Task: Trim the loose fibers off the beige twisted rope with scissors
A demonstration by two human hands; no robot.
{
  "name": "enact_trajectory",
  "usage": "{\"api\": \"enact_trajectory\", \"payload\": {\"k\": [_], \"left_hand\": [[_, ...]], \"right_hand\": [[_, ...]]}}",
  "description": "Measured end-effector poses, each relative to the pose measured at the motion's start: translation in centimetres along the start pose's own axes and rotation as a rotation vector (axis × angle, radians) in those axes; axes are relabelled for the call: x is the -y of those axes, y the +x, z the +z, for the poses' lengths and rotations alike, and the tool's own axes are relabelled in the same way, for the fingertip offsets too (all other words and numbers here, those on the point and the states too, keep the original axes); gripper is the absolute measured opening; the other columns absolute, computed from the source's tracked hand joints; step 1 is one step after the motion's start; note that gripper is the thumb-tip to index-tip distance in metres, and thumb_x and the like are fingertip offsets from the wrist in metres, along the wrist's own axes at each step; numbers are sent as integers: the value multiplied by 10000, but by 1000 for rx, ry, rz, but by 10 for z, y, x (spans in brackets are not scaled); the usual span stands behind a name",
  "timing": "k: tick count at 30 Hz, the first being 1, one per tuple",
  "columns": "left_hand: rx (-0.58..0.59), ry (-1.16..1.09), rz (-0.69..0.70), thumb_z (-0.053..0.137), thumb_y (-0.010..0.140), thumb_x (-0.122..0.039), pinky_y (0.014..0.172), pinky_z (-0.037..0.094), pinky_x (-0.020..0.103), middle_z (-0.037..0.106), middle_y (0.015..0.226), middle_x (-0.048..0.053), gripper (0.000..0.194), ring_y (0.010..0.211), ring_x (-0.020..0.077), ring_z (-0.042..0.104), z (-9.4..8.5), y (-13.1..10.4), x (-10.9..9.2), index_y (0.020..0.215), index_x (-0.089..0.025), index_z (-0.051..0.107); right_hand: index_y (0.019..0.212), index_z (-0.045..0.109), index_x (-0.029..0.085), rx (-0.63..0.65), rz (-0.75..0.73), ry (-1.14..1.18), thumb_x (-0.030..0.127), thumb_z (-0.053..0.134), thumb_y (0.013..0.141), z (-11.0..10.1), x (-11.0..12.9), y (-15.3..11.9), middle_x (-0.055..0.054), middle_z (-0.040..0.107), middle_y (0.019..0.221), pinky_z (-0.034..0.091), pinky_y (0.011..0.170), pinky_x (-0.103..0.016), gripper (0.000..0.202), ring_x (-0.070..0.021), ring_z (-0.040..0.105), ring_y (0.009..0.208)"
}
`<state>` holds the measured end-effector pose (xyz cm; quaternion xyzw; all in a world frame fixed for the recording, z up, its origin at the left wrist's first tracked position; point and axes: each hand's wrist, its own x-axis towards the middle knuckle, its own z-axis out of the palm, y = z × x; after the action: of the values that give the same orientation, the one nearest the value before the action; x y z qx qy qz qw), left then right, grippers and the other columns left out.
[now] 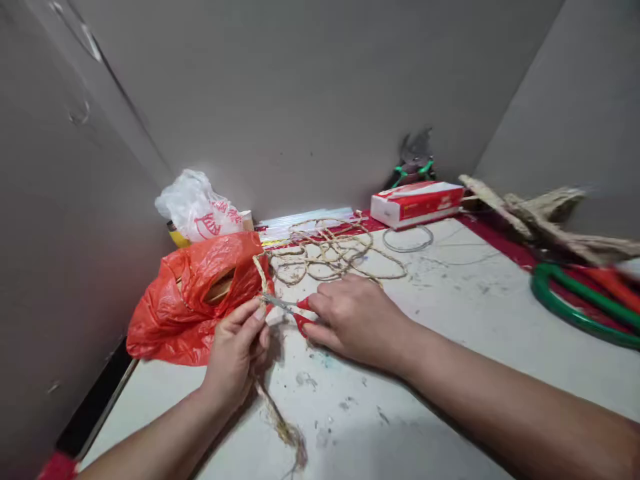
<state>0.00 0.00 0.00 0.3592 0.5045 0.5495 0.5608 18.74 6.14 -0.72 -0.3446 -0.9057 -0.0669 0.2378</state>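
2 bare hands of yours work over the white desk [450, 313]. Your left hand [237, 347] has its grip pinching a strand of rope [275, 408] between thumb and fingers; its frayed end trails onto the desk toward you. Your right hand [357, 317] has its grip around the red handles of the scissors [289, 307], whose blades meet the rope just above your left fingertips. You have loose rope loops [330, 257] lying beyond, beside a red plastic bag [173, 320] at the left.
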Motion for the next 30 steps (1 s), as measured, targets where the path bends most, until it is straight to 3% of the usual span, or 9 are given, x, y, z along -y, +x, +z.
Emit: {"api": "enact_trajectory", "payload": {"k": [5, 16, 30], "left_hand": [[-10, -18, 7, 696, 753, -336, 355, 180, 133, 396, 457, -90, 288, 378, 15, 223, 0, 2, -1, 964, -154, 625], [-15, -35, 19, 672, 779, -320, 366, 168, 135, 411, 475, -84, 276, 396, 17, 223, 1, 3, -3, 991, -153, 617], [9, -82, 2, 664, 781, -285, 354, 168, 137, 428, 464, -82, 221, 383, 23, 190, 0, 2, -2, 964, -181, 596]], "right_hand": [[677, 634, 167, 18, -7, 1, 357, 546, 842, 0, 0, 1, -23, 615, 619, 279, 618, -304, 267, -146, 533, 599], [670, 623, 176, -101, 4, 106, 375, 550, 808, 3, -7, -2, -5, 586, 620, 271, 615, -293, 253, -132, 473, 577], [736, 631, 180, -106, -15, -30, 421, 584, 787, 0, -5, 0, -39, 607, 702, 249, 673, -328, 251, -184, 508, 676]]}}
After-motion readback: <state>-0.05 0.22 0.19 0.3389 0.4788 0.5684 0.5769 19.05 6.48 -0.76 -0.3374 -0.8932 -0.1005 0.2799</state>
